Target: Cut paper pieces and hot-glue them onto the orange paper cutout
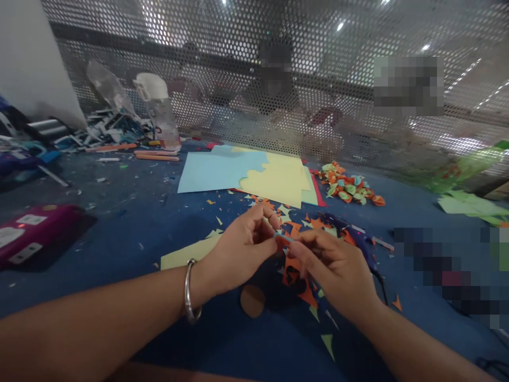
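Between my two hands is a small light-blue piece of paper [283, 238], pinched at both ends. My left hand [246, 241], with a silver bangle on its wrist, grips its left end between thumb and fingers. The thumb and fingertips of my right hand [330, 260] close on the other end. Orange paper scraps [307, 294] and pale green bits lie under and around my hands. Below my left hand rests a round brown disc [252, 301]. A dark blue glue gun [363, 244] lies just beyond my right hand, partly covered by scraps.
Blue and yellow paper sheets [278, 183] lie ahead, beside a pile of small rolled paper pieces [345, 183]. A bottle [161, 111] and glue sticks [157, 155] stand or lie at the back left. A magenta device [37, 228] is at left; a perforated metal screen [222, 69] rises behind.
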`<control>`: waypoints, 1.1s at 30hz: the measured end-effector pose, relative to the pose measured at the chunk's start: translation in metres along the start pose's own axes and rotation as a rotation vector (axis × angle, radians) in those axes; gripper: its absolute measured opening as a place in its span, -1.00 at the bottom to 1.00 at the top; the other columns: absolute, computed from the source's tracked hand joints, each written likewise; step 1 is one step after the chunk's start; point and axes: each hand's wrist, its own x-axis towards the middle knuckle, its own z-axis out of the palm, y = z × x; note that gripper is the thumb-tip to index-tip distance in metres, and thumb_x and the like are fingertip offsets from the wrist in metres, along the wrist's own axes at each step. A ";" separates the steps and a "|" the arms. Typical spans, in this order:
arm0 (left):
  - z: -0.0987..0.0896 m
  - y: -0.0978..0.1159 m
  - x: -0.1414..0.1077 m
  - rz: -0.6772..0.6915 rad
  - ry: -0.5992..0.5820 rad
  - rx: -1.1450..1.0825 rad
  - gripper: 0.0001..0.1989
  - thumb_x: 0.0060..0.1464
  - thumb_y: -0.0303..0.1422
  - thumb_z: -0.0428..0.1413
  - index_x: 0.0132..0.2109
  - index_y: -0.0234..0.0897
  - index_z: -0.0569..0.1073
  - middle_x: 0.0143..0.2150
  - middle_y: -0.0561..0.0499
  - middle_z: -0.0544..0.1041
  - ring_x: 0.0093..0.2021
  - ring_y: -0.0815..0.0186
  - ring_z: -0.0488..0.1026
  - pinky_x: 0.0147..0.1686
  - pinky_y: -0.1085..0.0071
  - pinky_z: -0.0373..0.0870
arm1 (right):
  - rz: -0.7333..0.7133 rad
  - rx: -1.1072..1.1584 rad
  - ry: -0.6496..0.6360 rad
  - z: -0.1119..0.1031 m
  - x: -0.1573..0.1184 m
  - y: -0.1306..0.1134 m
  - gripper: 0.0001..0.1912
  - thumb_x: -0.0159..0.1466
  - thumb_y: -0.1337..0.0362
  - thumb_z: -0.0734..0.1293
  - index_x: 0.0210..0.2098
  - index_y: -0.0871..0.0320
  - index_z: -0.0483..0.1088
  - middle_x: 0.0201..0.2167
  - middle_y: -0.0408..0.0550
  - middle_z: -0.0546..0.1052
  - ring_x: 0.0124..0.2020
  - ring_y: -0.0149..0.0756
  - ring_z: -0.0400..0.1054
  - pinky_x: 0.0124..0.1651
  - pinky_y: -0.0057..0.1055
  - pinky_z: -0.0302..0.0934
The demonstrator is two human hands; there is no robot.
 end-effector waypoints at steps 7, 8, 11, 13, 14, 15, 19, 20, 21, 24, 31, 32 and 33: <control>-0.007 -0.003 0.005 0.121 -0.082 0.033 -0.84 0.17 -0.40 0.18 -0.19 -0.22 0.32 -0.39 0.17 0.30 -0.39 0.44 0.25 -0.37 0.44 0.22 | 0.123 0.208 -0.011 -0.005 0.005 0.003 -0.68 0.40 0.08 0.32 -0.38 0.15 0.48 -0.49 -0.18 0.56 -0.65 -0.54 0.38 -0.56 -0.58 0.21; -0.008 -0.003 0.006 0.135 -0.097 0.031 -0.85 0.19 -0.38 0.18 -0.18 -0.22 0.32 -0.38 0.16 0.31 -0.38 0.44 0.25 -0.35 0.44 0.24 | 0.136 0.235 -0.009 -0.005 0.006 0.003 -0.68 0.39 0.07 0.33 -0.39 0.15 0.48 -0.51 -0.18 0.55 -0.66 -0.55 0.37 -0.57 -0.59 0.20; -0.008 -0.002 0.006 0.181 -0.156 0.017 -0.89 0.22 -0.38 0.17 -0.20 -0.23 0.36 -0.33 0.13 0.36 -0.33 0.44 0.31 -0.28 0.44 0.29 | 0.159 0.287 0.002 -0.006 0.007 0.003 -0.68 0.38 0.08 0.34 -0.40 0.16 0.47 -0.52 -0.20 0.55 -0.67 -0.56 0.36 -0.57 -0.60 0.20; -0.007 -0.001 0.005 0.201 -0.179 0.021 -0.94 0.23 -0.42 0.16 -0.20 -0.24 0.39 -0.29 0.11 0.40 -0.29 0.44 0.37 -0.23 0.44 0.33 | 0.161 0.288 -0.001 -0.006 0.006 0.002 -0.69 0.38 0.09 0.34 -0.40 0.16 0.46 -0.54 -0.21 0.53 -0.67 -0.55 0.36 -0.57 -0.59 0.21; -0.006 0.000 0.005 0.201 -0.181 0.029 -0.95 0.23 -0.43 0.15 -0.19 -0.24 0.40 -0.28 0.10 0.42 -0.27 0.43 0.38 -0.22 0.43 0.34 | 0.160 0.283 -0.005 -0.007 0.006 0.001 -0.69 0.37 0.09 0.34 -0.40 0.16 0.46 -0.55 -0.21 0.52 -0.67 -0.54 0.36 -0.57 -0.58 0.21; -0.006 0.001 0.004 0.195 -0.177 0.040 -0.94 0.23 -0.45 0.14 -0.17 -0.23 0.40 -0.27 0.09 0.42 -0.27 0.42 0.39 -0.21 0.42 0.34 | 0.157 0.277 -0.008 -0.007 0.006 0.000 -0.70 0.37 0.10 0.34 -0.40 0.16 0.46 -0.56 -0.21 0.52 -0.67 -0.53 0.36 -0.57 -0.57 0.22; -0.004 0.003 0.001 0.167 -0.157 0.066 -0.87 0.24 -0.44 0.14 -0.09 -0.19 0.35 -0.31 0.12 0.42 -0.32 0.41 0.39 -0.27 0.42 0.34 | 0.144 0.256 -0.006 -0.007 0.004 -0.004 -0.74 0.34 0.10 0.37 -0.35 0.15 0.46 -0.51 -0.18 0.54 -0.65 -0.49 0.39 -0.57 -0.55 0.25; -0.004 0.003 -0.001 0.169 -0.154 0.069 -0.86 0.24 -0.43 0.14 -0.09 -0.18 0.34 -0.32 0.13 0.41 -0.33 0.42 0.38 -0.29 0.43 0.34 | 0.142 0.253 -0.005 -0.007 0.003 -0.005 -0.74 0.34 0.10 0.37 -0.35 0.15 0.46 -0.51 -0.18 0.53 -0.65 -0.49 0.39 -0.57 -0.54 0.25; -0.004 0.004 -0.002 0.183 -0.153 0.076 -0.87 0.25 -0.43 0.14 -0.09 -0.17 0.34 -0.32 0.13 0.42 -0.34 0.42 0.38 -0.30 0.44 0.34 | 0.142 0.252 -0.005 -0.007 0.003 -0.005 -0.74 0.33 0.09 0.37 -0.35 0.15 0.46 -0.52 -0.19 0.51 -0.65 -0.48 0.39 -0.57 -0.54 0.24; -0.004 0.007 -0.006 0.269 -0.168 0.140 -0.90 0.27 -0.46 0.11 -0.10 -0.17 0.42 -0.23 0.09 0.48 -0.26 0.43 0.44 -0.22 0.46 0.39 | 0.155 0.283 -0.010 -0.007 0.004 -0.005 -0.75 0.31 0.09 0.41 -0.36 0.15 0.46 -0.58 -0.24 0.45 -0.66 -0.50 0.38 -0.57 -0.56 0.22; -0.005 0.012 -0.007 0.347 -0.048 0.353 -0.78 0.19 -0.57 0.14 -0.14 -0.19 0.61 -0.26 0.07 0.59 -0.23 0.41 0.51 -0.14 0.46 0.41 | 0.188 0.362 -0.051 -0.007 0.005 -0.005 -0.76 0.31 0.10 0.41 -0.32 0.14 0.41 -0.60 -0.29 0.43 -0.67 -0.54 0.36 -0.57 -0.60 0.22; -0.005 0.012 -0.007 0.331 -0.022 0.344 -0.79 0.19 -0.55 0.15 -0.14 -0.20 0.61 -0.25 0.06 0.60 -0.23 0.40 0.52 -0.14 0.46 0.42 | 0.193 0.365 -0.056 -0.007 0.005 -0.005 -0.77 0.30 0.11 0.41 -0.32 0.14 0.39 -0.58 -0.29 0.43 -0.66 -0.54 0.36 -0.57 -0.60 0.22; -0.004 0.011 -0.006 0.312 -0.001 0.331 -0.81 0.19 -0.53 0.16 -0.14 -0.20 0.62 -0.24 0.05 0.61 -0.23 0.38 0.53 -0.15 0.45 0.43 | 0.200 0.370 -0.062 -0.006 0.005 -0.005 -0.77 0.30 0.11 0.42 -0.31 0.13 0.38 -0.56 -0.29 0.43 -0.65 -0.54 0.35 -0.58 -0.59 0.23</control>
